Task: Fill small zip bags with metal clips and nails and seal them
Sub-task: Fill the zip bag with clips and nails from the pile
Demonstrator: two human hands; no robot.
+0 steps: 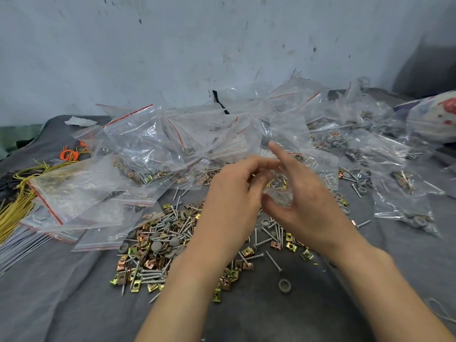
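Observation:
Between my hands hangs a small clear zip bag (277, 188) with metal clips and washers inside. My left hand (232, 193) pinches its upper edge with curled fingers. My right hand (306, 196) holds the bag from the right, thumb under it and forefinger pointing up. Below my hands, a loose heap of brass-coloured metal clips (138, 262), screws (150, 271) and grey washers (284, 285) lies on the dark grey cloth (61, 292).
Empty zip bags with red strips (74, 193) pile at the left. Filled bags (404, 183) lie at the right and along the back by the wall. Yellow and orange wire ties (22, 193) and grey ties sit at the far left edge.

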